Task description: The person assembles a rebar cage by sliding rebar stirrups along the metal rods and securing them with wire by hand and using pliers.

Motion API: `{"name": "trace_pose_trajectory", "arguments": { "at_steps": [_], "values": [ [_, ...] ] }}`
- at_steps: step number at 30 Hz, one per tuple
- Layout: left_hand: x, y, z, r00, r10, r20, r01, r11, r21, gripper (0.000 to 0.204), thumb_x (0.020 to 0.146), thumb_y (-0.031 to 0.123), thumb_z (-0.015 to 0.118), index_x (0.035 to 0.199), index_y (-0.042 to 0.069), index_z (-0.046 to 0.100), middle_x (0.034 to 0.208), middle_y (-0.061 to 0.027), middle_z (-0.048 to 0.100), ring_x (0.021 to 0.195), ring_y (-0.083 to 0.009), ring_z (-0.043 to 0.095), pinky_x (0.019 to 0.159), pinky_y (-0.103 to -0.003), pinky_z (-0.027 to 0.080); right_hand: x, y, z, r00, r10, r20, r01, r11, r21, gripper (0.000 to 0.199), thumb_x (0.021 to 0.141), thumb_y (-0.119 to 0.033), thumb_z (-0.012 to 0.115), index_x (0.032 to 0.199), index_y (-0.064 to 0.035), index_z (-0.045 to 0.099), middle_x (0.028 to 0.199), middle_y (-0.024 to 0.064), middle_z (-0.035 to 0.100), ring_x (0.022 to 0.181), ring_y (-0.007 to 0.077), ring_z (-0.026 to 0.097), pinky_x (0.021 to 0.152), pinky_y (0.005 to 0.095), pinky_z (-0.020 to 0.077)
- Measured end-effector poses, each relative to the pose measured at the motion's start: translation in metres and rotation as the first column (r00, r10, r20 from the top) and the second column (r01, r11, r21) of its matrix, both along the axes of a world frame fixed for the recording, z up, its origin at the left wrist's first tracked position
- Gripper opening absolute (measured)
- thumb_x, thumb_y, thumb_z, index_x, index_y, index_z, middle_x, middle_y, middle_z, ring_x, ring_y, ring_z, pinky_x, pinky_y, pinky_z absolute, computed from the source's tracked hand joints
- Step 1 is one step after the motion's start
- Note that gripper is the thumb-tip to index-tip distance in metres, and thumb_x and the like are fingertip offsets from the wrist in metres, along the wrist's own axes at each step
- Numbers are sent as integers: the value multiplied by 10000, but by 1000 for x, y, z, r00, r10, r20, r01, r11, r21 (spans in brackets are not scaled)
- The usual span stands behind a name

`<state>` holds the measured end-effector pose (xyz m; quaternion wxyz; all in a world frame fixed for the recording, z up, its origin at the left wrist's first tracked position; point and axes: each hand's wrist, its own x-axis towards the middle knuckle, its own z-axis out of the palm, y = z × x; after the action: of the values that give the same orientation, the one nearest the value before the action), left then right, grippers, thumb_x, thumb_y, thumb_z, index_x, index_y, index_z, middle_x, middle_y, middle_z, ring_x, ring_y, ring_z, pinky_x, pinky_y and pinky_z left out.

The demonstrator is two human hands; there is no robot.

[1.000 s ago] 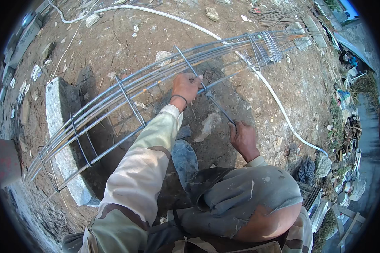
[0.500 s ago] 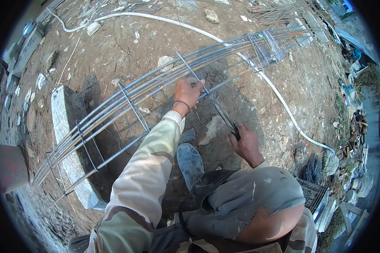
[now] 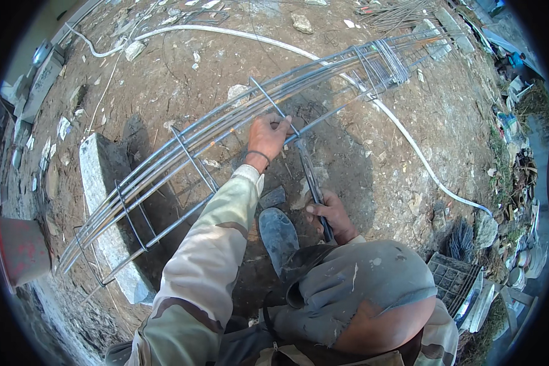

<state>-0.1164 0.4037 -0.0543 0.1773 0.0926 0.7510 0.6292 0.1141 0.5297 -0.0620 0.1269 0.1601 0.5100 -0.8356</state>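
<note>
While left hand (image 3: 268, 135) grips rebar cage (image 3: 183, 146) at stirrup (image 3: 274, 110), right hand (image 3: 332, 213) clamped on tying tool (image 3: 311, 180); stirrups beyond grip bunched, unspaced

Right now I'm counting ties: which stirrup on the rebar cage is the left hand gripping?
The left hand grips the stirrup nearest the middle; the other stirrups stand untouched.

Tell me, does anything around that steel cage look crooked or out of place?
One stirrup near the left hand sits slanted across the long bars, while the other stirrups stand more squarely. The cage's end rests on a stone block, the rest hanging over bare dirt. Nothing looks broken or spilled.
</note>
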Motion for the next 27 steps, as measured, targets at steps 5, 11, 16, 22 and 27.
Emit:
{"name": "trace_pose_trajectory", "arguments": {
  "at_steps": [5,11,16,22,27],
  "values": [
    [40,-5,14,895,60,-442,-172,961,-218,217,959,109,633,1129,-13,690,926,-202,760,840,-361,744,788,-400,571,5,24,5,996,63,64,-65,997,35,226,910,-113,713,1063,25,621,668,66,616,382,105,516,353,242,398],
    [136,-15,-14,852,249,-460,-257,965,47,352,1007,82,571,1352,16,595,1215,-216,710,1140,-334,699,953,-403,540,6,13,-17,1000,-6,29,24,720,-693,461,1051,-414,540,1155,34,585,675,79,595,331,96,453,337,229,348],
    [123,3,-45,980,118,163,-160,946,281,422,1033,30,520,1452,-10,496,1456,-189,561,1311,-247,568,1072,-363,462,5,16,-22,1000,-15,25,27,815,-579,427,1059,-369,529,1143,45,589,704,121,626,345,134,486,344,267,380],
    [96,15,-31,960,-10,278,-61,968,245,283,1009,66,595,1272,-15,658,1113,-94,747,880,-166,697,798,-354,560,3,18,-29,1000,-27,-11,18,870,-492,450,1064,-379,509,1170,47,608,714,115,616,456,165,547,415,297,403],
    [102,20,-21,918,104,-383,-165,978,-130,151,927,109,683,1033,32,758,892,-166,761,785,-338,734,733,-389,565,20,18,-36,973,-231,-7,168,728,-664,442,998,-292,638,1206,97,617,774,162,682,638,259,676,501,326,531]
  ]
}}
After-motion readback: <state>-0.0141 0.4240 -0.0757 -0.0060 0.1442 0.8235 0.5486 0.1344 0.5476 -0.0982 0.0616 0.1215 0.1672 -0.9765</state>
